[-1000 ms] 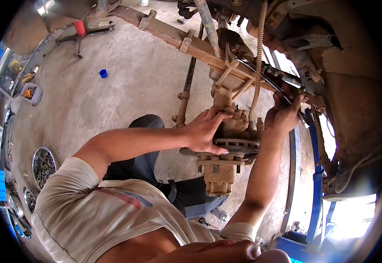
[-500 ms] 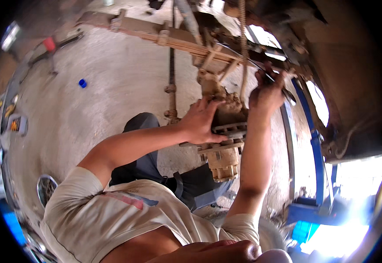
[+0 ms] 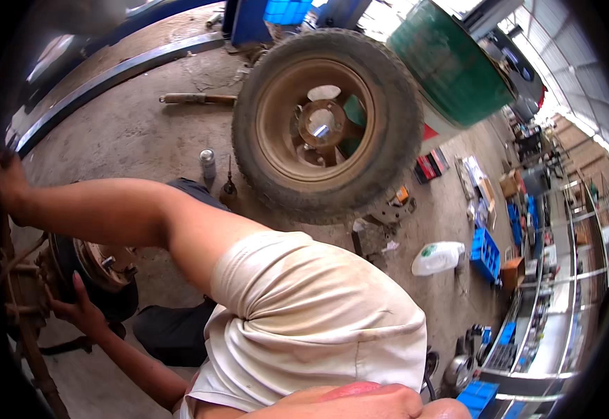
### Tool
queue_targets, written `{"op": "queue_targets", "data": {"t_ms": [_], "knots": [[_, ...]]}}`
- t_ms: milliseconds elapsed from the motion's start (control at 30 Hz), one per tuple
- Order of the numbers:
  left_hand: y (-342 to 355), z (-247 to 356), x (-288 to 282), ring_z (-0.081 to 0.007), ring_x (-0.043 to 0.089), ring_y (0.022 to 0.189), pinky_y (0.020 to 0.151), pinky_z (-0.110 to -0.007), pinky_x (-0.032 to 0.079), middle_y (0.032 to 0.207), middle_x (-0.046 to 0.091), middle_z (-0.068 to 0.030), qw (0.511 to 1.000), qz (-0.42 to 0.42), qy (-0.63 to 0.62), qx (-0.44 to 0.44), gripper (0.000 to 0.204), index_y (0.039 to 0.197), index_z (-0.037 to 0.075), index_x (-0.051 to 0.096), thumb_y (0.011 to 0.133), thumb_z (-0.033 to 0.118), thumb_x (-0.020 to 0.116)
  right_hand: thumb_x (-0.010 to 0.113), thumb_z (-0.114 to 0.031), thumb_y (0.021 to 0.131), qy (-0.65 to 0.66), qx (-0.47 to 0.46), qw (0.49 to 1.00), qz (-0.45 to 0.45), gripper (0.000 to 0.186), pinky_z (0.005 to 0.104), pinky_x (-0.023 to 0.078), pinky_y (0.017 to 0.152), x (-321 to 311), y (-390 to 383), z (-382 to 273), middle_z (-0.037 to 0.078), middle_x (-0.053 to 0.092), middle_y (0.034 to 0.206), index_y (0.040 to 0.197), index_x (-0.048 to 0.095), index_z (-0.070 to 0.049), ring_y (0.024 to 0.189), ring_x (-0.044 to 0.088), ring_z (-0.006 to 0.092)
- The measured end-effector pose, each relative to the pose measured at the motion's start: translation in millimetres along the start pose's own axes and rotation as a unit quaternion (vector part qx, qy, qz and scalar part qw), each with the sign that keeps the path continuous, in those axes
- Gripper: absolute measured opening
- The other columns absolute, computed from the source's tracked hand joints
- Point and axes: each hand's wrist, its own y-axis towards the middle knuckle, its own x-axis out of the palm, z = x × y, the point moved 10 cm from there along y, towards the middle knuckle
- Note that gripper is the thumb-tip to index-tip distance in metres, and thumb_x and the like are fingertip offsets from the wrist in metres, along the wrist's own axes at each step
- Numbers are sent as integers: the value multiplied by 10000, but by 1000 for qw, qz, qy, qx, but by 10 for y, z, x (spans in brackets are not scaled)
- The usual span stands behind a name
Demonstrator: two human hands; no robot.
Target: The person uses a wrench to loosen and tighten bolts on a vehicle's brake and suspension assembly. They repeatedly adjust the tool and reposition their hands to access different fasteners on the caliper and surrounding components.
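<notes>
Hub (image 3: 96, 253): dusty, rust-brown metal is being shown around one shiny spot, backed by a dark ring (image 3: 67, 272).
Place: it is being seen far left, beside the beam (image 3: 35, 359).
Left hand (image 3: 84, 312): fingers are being spread wide at the ring.
Right hand (image 3: 9, 187): something dark is perhaps being touched; its grip cannot be told.

A green drum (image 3: 447, 66) and a silvery can (image 3: 208, 165) flank a dusty wheel (image 3: 322, 124); a pale jug (image 3: 436, 259) is near a blue crate (image 3: 485, 254).
</notes>
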Motion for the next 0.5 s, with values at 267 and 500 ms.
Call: {"op": "queue_targets", "data": {"t_ms": [267,500], "knots": [[56,170,-54,-354,509,1147,989,-408,403,1257,491,-256,996,36,-32,81,687,1303,-57,444,832,358,723,496,-442,958,121,-44,992,14,379,331,383,278,-1121,-463,-2071,143,605,618,1001,415,-74,334,499,227],[46,40,-40,-354,533,1129,972,-404,425,1243,513,-264,995,42,-30,87,718,1284,-83,459,817,390,731,460,-466,965,106,-132,985,20,421,307,415,266,-1760,-1002,-2976,162,611,676,851,406,-64,355,530,208]]}}
